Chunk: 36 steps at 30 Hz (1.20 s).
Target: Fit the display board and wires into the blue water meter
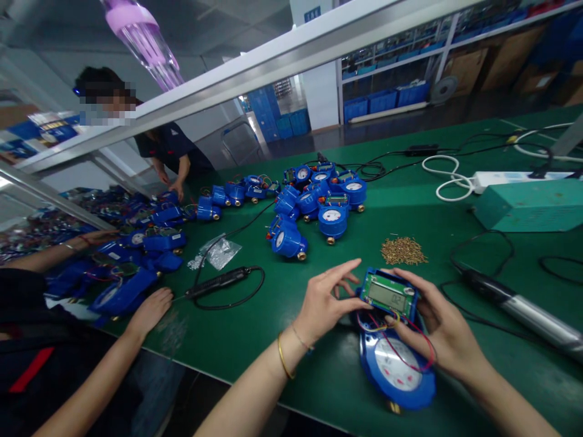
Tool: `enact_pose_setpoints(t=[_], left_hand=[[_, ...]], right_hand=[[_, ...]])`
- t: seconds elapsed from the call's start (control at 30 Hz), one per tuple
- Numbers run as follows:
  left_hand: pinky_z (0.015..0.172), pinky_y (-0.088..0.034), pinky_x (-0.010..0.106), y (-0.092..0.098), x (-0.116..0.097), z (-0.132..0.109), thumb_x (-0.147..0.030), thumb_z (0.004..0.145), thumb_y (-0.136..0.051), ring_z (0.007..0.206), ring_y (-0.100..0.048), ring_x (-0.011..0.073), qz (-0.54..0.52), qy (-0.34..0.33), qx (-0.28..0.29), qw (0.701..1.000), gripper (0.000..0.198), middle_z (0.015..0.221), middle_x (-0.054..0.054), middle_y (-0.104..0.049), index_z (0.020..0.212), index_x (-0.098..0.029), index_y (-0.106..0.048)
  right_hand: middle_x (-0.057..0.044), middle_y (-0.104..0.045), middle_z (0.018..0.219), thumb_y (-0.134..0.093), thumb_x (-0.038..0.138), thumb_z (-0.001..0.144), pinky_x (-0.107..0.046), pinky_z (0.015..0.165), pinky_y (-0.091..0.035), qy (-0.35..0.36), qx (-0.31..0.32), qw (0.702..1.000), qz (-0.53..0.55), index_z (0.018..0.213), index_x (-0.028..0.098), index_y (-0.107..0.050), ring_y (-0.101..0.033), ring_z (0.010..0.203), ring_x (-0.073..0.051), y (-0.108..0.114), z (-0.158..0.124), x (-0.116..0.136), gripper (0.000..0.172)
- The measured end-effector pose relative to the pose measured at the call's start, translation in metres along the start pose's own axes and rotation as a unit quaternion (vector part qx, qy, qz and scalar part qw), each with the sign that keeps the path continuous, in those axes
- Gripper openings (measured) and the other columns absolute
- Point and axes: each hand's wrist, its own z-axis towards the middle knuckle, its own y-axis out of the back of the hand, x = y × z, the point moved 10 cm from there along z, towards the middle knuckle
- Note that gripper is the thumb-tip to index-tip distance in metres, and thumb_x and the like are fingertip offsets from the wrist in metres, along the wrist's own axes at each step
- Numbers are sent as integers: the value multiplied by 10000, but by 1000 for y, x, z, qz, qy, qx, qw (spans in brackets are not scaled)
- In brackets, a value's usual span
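A blue water meter (395, 364) rests on the green bench in front of me, its round white dial facing up. Its display housing (389, 295) is tilted up, with an LCD on a green circuit board and loose red, yellow and dark wires below. My right hand (439, 325) grips the housing's right side, thumb near the wires. At the left edge, the thumb of my left hand (323, 300) presses the board; its index finger stretches out above, and the other fingers are partly hidden beside the housing. A brass fitting (394, 408) shows at the meter's near end.
Small brass screws (403, 250) lie in a pile beyond my hands. An electric screwdriver (523, 309) is at right, near a green box (531, 205). Several blue meters (332, 221) stand mid-bench. Left are a black screwdriver (218, 282), a plastic bag (223, 252) and a co-worker's hand (152, 311).
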Motion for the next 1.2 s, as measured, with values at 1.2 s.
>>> enact_pose_setpoints(t=[1.2], left_hand=[[1038,-512,340,-15,-14,-16,-367,746,-839,1163,-677,247,56,-105,39,992,620,1277,119,-709,1290,-171,-616]], right_hand=[[-51,-640,944,-557,101,988,-334,802,-399,242,146,911,-300,1049,153,-606,-549,885,-183,-33,5,93,94]])
